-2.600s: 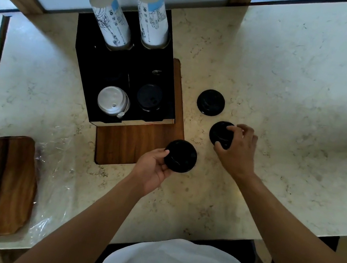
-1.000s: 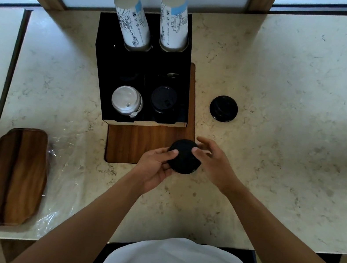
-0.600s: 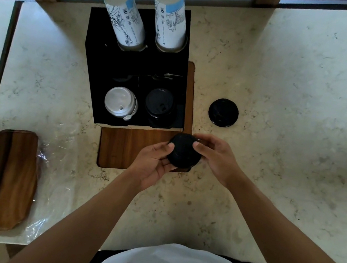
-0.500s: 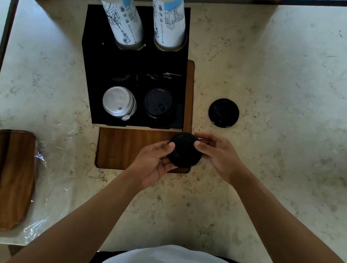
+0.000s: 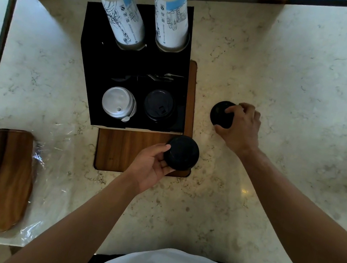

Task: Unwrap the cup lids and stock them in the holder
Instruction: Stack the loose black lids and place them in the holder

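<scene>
Marble counter [image 5: 294,71]: the left hand [image 5: 149,169] grips a black lid stack [image 5: 182,153] beside the black holder [image 5: 92,59] (black slot part-filled), while the right hand [image 5: 240,127] curls round the last black lid [image 5: 219,114]. Gathering step; next, lift it onto the stack.

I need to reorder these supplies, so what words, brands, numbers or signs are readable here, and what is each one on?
No text can be read.
Left cup stack: blue line drawings and small square icons, too small to read.
Right cup stack: the same sort of drawings and icons, too blurred to read.
White lids and black lids in the holder: embossed marks, illegible.
Black lids under the left hand and right hand: no print visible.
</scene>
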